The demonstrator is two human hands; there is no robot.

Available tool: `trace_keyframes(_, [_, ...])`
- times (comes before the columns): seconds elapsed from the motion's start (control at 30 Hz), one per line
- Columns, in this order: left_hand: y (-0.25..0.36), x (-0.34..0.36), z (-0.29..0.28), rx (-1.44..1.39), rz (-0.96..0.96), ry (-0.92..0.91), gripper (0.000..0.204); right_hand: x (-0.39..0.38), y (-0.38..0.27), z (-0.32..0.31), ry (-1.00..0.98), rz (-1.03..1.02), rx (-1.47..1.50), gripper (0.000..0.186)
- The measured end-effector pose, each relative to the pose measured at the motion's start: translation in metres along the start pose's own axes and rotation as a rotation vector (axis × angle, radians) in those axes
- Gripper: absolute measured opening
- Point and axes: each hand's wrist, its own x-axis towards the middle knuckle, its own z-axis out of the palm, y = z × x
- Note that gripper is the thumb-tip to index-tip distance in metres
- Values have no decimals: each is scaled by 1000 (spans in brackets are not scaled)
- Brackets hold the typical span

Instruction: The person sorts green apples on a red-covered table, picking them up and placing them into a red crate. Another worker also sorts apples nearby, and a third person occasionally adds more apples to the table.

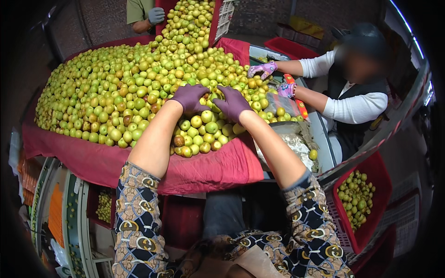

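Observation:
A large heap of small, round, yellow-green jujubes [106,88] covers the table in front of me, some with brown patches. Both my hands wear purple gloves and rest over the near part of the heap. My left hand [190,97] is curved over the fruit, thumb and fingers apart. Facing it a short way to the right, my right hand [233,104] has its fingers spread, with a darker green jujube at their tips. I cannot make out any firm grip on that fruit. Loose jujubes lie between and below my hands.
Red cloth [208,169] hangs over the table's near edge. A tilted red-lined crate [218,21] spills jujubes at the back, beside a gloved person's hand [156,15]. Another person's patterned gloves [263,70] reach in from the right. A red crate [382,185] of jujubes stands at lower right.

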Motion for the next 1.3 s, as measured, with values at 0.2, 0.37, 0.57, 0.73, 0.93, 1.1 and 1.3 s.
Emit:
trace_keyframes(0.2, [1, -3, 0, 33, 1, -2, 74, 45, 75, 29, -411, 103, 128, 100])
trace_keyframes(0.37, [5, -7, -4, 75, -11, 19, 69, 62, 83, 31, -420, 61, 53, 107])
trace_keyframes(0.57, [0, -2, -14, -29, -43, -94, 68, 84, 126, 46, -326, 124, 235, 106])
trace_keyframes(0.73, [-17, -19, -30, -214, -62, -180, 57, 87, 132, 43, -267, 141, 336, 97])
trace_keyframes(0.93, [-41, -27, -33, -375, -240, -256, 47, 75, 102, 30, -371, 252, 748, 74])
trace_keyframes(1.1, [-35, -26, -40, -299, -217, -153, 45, 75, 122, 33, -416, 164, 772, 74])
trace_keyframes(1.3, [-39, -28, -39, -245, -267, -26, 41, 69, 97, 22, -553, 202, 733, 79])
